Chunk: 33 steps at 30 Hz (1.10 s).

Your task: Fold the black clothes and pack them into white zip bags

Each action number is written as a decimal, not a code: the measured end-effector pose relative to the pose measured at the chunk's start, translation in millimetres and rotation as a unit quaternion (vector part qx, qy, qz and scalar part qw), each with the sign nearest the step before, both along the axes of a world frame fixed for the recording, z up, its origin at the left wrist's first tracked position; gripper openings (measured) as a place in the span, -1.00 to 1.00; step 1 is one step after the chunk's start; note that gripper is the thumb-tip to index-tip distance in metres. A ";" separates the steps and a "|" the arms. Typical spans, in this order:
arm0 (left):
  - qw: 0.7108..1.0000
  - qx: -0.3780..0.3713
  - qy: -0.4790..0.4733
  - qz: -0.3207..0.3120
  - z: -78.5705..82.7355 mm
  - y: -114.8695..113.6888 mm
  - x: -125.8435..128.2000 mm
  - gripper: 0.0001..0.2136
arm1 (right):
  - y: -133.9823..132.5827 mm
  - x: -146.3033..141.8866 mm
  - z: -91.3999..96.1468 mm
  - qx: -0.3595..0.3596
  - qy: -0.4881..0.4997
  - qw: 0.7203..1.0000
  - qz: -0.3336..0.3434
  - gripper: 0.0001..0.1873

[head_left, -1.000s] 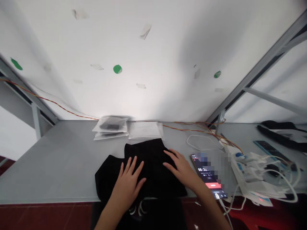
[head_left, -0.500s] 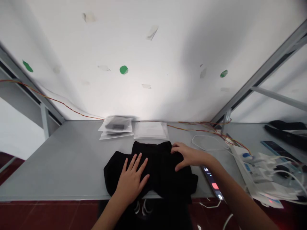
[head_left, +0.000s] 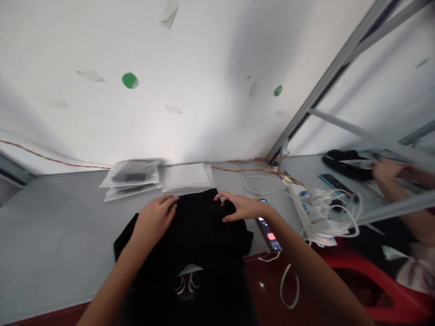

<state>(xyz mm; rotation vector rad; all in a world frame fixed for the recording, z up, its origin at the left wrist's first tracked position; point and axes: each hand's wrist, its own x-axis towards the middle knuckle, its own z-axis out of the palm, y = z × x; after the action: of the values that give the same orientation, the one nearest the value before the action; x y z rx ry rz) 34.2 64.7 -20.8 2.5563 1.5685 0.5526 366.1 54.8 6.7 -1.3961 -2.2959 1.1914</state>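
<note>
A black cloth garment (head_left: 200,222) lies spread on the grey table and hangs over its front edge. At its upper left edge, my left hand (head_left: 154,219) rests on the fabric with bent fingers, thumb apart from them. My right hand (head_left: 243,206) touches the garment's upper right side, its fingers curved and its thumb held apart from them. Just beyond the cloth lie a flat white packet (head_left: 186,176) and a stack of frosted plastic bags (head_left: 132,176) with something dark inside.
Right of the garment lies a lit phone (head_left: 269,233) with a white cable. A power strip (head_left: 299,208) with tangled white chargers stands farther right. Beyond the metal frame (head_left: 326,72), another person's hands (head_left: 389,172) work near black cloth. A red stool (head_left: 367,271) stands below.
My view has swung to the right. My left hand has moved from lying flat on the garment to its upper left edge. Another person's arms have come into view at right.
</note>
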 end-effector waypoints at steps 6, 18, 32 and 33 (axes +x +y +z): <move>0.998 -0.014 0.050 -0.029 -1.6 101.5 17.6 -0.64 | 12.9 -1.2 -2.9 -0.002 0.011 1.000 0.008 -0.27; 0.993 -0.050 0.097 -0.041 31.9 102.5 45.4 -0.78 | 16.1 -8.0 -3.1 -0.025 -0.091 0.995 -0.012 -0.16; 0.996 -0.029 0.080 -0.031 34.5 -64.4 50.5 -0.75 | -82.7 25.1 21.8 -0.015 0.334 0.897 -0.290 -0.06; 0.995 -0.058 0.079 -0.033 17.4 -70.0 54.2 -0.75 | -91.7 16.8 10.7 -0.031 0.363 0.883 -0.295 -0.02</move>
<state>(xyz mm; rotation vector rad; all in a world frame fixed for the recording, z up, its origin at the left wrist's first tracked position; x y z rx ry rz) 88.3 -5.3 -3.4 2.6084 1.5057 0.2513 382.9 -36.9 17.3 -1.2316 -1.2163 1.2766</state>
